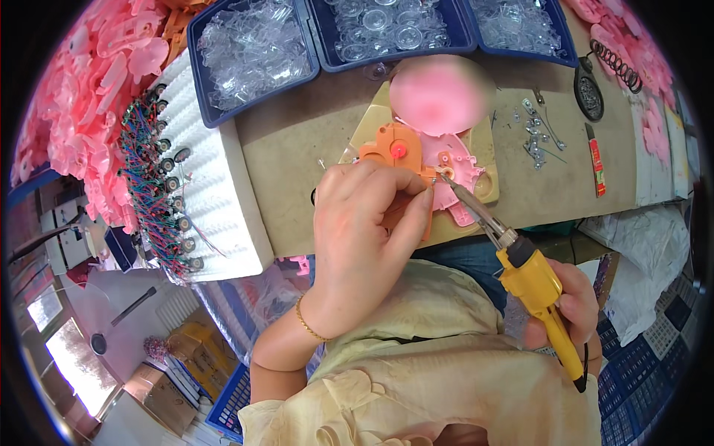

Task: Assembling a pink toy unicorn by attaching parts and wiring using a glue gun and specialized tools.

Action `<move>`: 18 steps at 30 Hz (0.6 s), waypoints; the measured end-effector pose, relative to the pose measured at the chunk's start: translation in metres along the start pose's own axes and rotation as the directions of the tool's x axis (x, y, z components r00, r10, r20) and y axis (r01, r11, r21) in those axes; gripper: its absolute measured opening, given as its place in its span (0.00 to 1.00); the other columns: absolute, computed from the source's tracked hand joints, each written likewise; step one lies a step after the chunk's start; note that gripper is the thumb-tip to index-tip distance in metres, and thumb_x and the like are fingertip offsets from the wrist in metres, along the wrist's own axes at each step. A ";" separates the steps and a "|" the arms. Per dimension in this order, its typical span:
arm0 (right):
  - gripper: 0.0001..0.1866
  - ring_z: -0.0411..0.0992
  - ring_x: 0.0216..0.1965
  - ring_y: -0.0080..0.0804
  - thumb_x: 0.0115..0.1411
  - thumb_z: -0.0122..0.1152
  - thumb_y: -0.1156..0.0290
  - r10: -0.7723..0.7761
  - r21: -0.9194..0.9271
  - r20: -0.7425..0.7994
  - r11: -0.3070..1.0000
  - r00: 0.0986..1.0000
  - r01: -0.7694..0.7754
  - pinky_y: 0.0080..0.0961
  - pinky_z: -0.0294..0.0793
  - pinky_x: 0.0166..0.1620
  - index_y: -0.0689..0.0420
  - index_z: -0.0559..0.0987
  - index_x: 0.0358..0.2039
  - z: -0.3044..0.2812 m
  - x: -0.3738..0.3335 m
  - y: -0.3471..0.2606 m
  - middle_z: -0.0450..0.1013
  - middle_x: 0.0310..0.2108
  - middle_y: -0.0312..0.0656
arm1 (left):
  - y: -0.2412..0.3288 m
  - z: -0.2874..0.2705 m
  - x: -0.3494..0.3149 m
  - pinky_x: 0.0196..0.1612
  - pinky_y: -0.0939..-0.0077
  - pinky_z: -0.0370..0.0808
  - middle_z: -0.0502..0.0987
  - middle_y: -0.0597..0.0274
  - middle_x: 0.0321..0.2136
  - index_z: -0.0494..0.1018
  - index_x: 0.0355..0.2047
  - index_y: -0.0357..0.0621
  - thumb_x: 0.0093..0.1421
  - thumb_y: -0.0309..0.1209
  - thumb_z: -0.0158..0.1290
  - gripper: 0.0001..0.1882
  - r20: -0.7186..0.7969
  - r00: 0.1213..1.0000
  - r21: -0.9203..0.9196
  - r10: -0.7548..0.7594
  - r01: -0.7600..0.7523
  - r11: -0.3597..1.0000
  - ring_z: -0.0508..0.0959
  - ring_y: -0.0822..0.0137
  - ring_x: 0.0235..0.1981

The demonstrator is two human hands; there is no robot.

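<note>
My right hand [569,305] is wrapped around the yellow handle of a soldering iron [537,286]. The iron's metal tip slants up and left to a small orange fitting [447,172] on a pink plastic shell [462,162]. Close beside that tip, my left hand [372,204] has thumb and forefinger pinched together; what is between them is too small to make out. Under and behind these fingers lies an orange plastic part [396,141] with a round red-pink centre, partly covered by the hand. Both plastic pieces rest on a tan block [487,189].
Blue bins [316,63] of clear plastic parts line the back. On the left, wired round components [172,183] sit along a white foam tray [230,215], near piled pink parts [111,97]. Small metal pieces [534,141], a red cutter knife [596,163] and a coiled iron stand [587,89] lie right.
</note>
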State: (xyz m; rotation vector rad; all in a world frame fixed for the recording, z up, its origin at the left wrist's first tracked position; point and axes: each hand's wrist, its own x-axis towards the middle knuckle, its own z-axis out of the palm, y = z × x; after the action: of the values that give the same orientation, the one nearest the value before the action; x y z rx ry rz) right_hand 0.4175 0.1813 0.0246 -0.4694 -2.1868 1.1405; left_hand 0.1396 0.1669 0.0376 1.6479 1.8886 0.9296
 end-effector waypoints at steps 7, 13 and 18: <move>0.31 0.73 0.40 0.44 0.52 0.64 0.70 0.101 0.091 -0.131 0.992 0.986 -0.090 0.33 0.73 0.38 0.58 0.60 0.54 -0.010 0.011 -0.010 0.68 0.46 0.61 | 0.008 0.002 0.005 0.33 0.72 0.63 0.71 0.64 0.22 0.72 0.24 0.42 0.49 0.26 0.57 0.04 -0.010 1.000 -0.041 0.015 -0.015 0.999 0.67 0.65 0.25; 0.26 0.69 0.46 0.36 0.56 0.56 0.65 0.354 0.063 -0.612 0.913 0.707 -0.403 0.33 0.72 0.45 0.63 0.64 0.52 -0.045 0.009 -0.002 0.68 0.46 0.50 | 0.005 -0.003 -0.003 0.34 0.70 0.63 0.70 0.62 0.21 0.71 0.23 0.43 0.48 0.26 0.57 0.05 -0.024 1.000 0.001 0.004 -0.004 1.000 0.68 0.62 0.25; 0.22 0.71 0.43 0.34 0.55 0.53 0.70 0.242 -0.050 -0.817 0.875 0.523 -0.482 0.25 0.73 0.40 0.64 0.68 0.50 -0.113 0.040 -0.005 0.71 0.44 0.49 | 0.001 -0.011 -0.013 0.33 0.70 0.62 0.71 0.63 0.21 0.72 0.23 0.43 0.49 0.25 0.56 0.04 -0.024 1.000 0.010 -0.010 0.010 1.000 0.68 0.62 0.25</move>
State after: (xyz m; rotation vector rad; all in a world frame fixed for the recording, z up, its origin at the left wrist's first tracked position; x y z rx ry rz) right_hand 0.4632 0.2692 0.0922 -1.3433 -1.4367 0.5907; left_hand 0.1342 0.1525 0.0442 1.6383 1.9189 0.9410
